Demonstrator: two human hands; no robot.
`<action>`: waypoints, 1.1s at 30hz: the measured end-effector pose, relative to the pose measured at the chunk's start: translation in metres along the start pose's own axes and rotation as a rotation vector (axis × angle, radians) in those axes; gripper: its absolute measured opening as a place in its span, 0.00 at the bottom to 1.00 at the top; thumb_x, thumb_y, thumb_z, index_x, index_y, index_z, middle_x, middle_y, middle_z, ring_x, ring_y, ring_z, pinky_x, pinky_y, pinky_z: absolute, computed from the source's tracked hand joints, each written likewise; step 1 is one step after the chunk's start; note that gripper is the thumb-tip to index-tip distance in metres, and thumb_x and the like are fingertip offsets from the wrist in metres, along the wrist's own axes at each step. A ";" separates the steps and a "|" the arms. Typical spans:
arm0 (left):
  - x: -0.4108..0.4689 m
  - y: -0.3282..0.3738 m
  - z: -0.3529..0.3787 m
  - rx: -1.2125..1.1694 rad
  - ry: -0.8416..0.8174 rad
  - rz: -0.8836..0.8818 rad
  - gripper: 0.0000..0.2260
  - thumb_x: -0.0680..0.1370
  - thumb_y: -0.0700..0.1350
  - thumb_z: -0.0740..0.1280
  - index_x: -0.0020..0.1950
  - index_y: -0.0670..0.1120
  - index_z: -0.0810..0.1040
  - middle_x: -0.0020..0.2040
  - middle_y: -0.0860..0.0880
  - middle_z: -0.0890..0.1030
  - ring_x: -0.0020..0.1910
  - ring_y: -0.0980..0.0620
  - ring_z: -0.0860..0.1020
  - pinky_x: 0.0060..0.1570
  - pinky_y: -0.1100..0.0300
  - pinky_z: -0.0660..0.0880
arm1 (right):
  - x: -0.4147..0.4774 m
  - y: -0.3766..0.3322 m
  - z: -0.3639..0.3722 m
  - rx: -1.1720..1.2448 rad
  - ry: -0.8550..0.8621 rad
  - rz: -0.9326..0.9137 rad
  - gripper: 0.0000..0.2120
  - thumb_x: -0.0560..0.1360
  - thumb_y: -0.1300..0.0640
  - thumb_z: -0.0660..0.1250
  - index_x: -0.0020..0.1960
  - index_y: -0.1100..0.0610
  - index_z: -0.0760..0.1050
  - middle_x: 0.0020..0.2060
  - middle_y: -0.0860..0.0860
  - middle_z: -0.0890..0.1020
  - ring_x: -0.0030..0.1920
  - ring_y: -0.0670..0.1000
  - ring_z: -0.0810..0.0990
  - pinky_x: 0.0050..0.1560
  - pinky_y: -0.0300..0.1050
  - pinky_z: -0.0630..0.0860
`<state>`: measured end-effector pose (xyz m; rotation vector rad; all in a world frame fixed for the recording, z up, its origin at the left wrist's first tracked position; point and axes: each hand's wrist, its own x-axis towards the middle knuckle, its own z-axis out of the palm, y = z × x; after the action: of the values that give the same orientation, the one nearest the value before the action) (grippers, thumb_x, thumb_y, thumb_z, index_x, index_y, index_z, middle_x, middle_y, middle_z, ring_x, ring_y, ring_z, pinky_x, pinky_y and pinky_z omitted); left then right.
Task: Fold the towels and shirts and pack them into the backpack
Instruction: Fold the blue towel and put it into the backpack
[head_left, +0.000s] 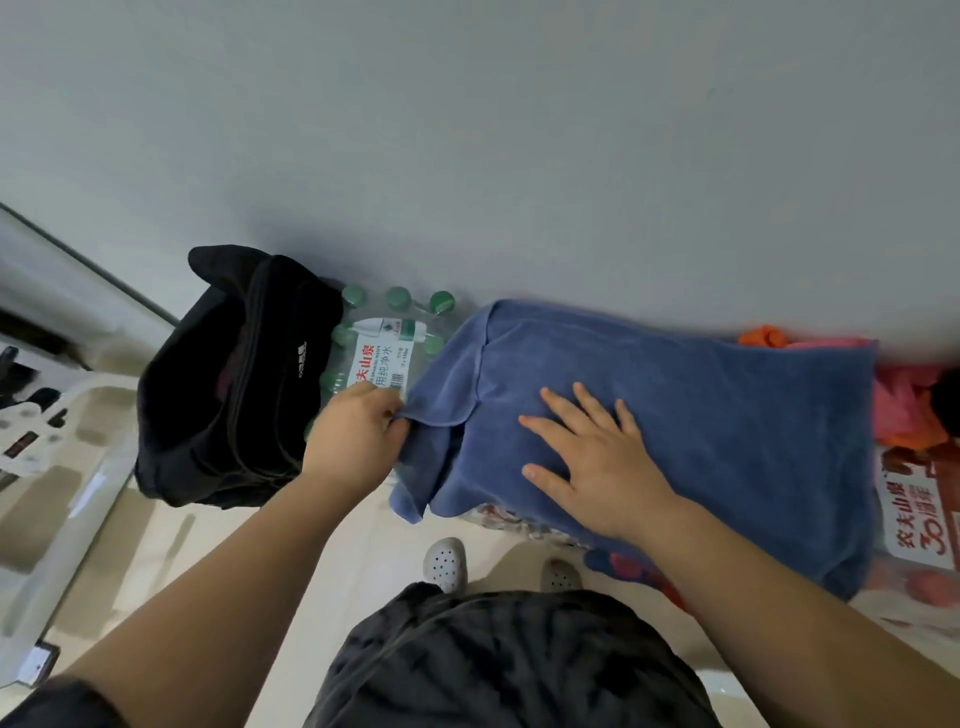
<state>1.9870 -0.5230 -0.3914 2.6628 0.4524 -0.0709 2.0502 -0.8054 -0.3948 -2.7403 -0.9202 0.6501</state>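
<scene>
I am at the folding step, and the piece in hand is the blue towel (701, 415). It lies spread in the middle of the scene, over what looks like packs of bottled water, and its left end is turned over on itself. My left hand (353, 421) pinches the left corner of the towel between thumb and fingers, just beside the pack of water bottles (384, 353) with green caps. My right hand (597, 462) lies flat on the cloth with the fingers straight and spread. It presses down and grasps nothing. The black backpack (234, 374) stands at the left, touching the bottle pack, with its mouth open. I cannot tell what is inside. At the far right there is a heap of orange and pink clothes (909, 410), I think not yet folded.

The next move, in my judgement, is to carry the pinched corner to the right across the towel while the flat hand holds the fold line. The cloth is soft and hangs over the near edge, so it may slip, and I should pull slowly.
</scene>
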 end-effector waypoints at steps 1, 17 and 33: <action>0.002 0.001 -0.005 -0.079 -0.004 -0.016 0.10 0.74 0.51 0.64 0.40 0.48 0.81 0.37 0.50 0.80 0.39 0.45 0.77 0.39 0.53 0.76 | 0.000 -0.008 -0.004 0.029 0.037 0.023 0.37 0.72 0.28 0.41 0.78 0.40 0.57 0.80 0.45 0.53 0.81 0.54 0.46 0.78 0.62 0.45; 0.035 -0.013 -0.033 -0.777 -0.255 -0.009 0.05 0.74 0.42 0.74 0.40 0.48 0.81 0.35 0.47 0.82 0.34 0.50 0.77 0.38 0.51 0.75 | 0.046 -0.147 -0.036 1.142 0.186 0.455 0.21 0.82 0.49 0.63 0.74 0.50 0.70 0.68 0.46 0.77 0.66 0.46 0.76 0.67 0.49 0.74; 0.016 -0.042 -0.040 -0.875 -0.228 -0.161 0.03 0.78 0.49 0.67 0.47 0.51 0.76 0.42 0.47 0.83 0.42 0.43 0.81 0.43 0.47 0.78 | 0.121 -0.170 -0.088 1.249 0.274 0.321 0.25 0.81 0.64 0.60 0.76 0.50 0.67 0.74 0.48 0.69 0.73 0.47 0.68 0.73 0.49 0.67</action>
<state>1.9874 -0.4650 -0.3741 1.7370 0.4787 -0.1767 2.0863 -0.5995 -0.3080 -1.7313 0.0713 0.5723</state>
